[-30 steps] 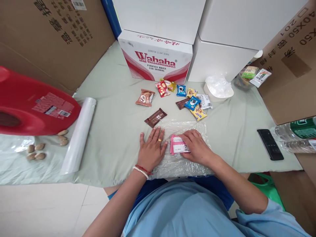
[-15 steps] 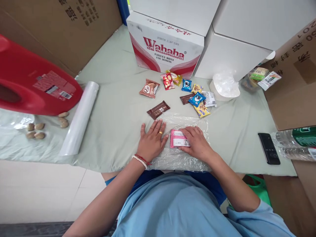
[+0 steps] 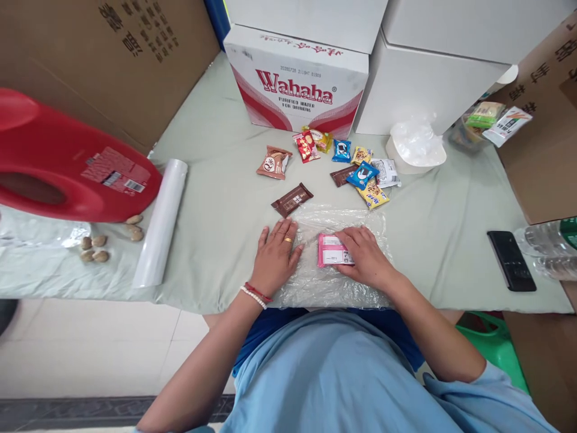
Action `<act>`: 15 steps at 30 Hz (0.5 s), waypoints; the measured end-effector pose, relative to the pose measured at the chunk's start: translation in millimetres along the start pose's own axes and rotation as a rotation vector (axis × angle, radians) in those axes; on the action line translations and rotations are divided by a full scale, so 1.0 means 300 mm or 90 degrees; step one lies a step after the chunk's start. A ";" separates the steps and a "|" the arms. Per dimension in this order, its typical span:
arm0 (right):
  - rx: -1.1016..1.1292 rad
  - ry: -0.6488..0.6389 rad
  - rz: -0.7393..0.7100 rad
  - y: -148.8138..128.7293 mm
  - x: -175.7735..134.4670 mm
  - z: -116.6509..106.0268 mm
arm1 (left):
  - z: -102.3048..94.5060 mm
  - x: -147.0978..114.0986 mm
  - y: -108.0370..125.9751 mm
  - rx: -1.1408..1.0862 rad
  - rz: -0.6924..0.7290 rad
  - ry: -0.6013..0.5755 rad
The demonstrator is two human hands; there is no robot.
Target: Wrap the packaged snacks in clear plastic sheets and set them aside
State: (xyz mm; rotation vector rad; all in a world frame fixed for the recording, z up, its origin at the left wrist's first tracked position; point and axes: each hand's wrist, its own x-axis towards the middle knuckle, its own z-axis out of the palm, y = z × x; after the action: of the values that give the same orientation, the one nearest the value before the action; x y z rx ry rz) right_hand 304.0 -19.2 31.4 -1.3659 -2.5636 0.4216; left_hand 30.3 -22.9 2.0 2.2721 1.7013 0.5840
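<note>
"Where's the right hand [image 3: 367,258]?"
"Curled over the right end of the pink-and-white packet [image 3: 332,249], gripping it; the long axis seems to run sideways."
"Left hand [image 3: 274,255]?"
"Open, flat, left of the packet, not touching it."
"Around the packet?"
"Clear plastic film [image 3: 324,290] beneath; brown wrapped bar [image 3: 292,199] beyond, leftward."

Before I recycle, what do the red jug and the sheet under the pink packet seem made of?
Red jug: likely rigid plastic, smooth with a soft sheen and rounded, moulded edges. Sheet: probably thin plastic film, clear and glossy; wrinkles glint and the tablecloth shows through.
</note>
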 end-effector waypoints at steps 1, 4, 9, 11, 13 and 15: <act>0.003 0.001 0.002 0.001 -0.001 0.001 | -0.010 -0.009 -0.004 -0.018 0.000 0.034; 0.012 -0.002 0.005 0.001 -0.003 0.004 | -0.056 -0.055 -0.006 -0.055 -0.020 0.164; 0.015 0.002 0.005 0.001 -0.007 0.010 | -0.096 -0.100 0.024 -0.066 -0.180 0.189; 0.011 0.004 0.004 0.003 -0.009 0.014 | -0.085 -0.073 0.044 -0.071 -0.249 0.109; 0.008 0.009 -0.001 0.006 -0.010 0.018 | -0.069 -0.023 0.065 -0.068 -0.302 0.046; 0.004 0.017 -0.007 0.008 -0.011 0.022 | -0.058 0.030 0.083 -0.112 -0.330 0.025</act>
State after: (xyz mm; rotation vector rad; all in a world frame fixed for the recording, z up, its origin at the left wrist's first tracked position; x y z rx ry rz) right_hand 305.6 -21.7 24.4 -1.3448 -2.5461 0.4069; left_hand 46.1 -22.5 29.5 1.6158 2.0547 0.6273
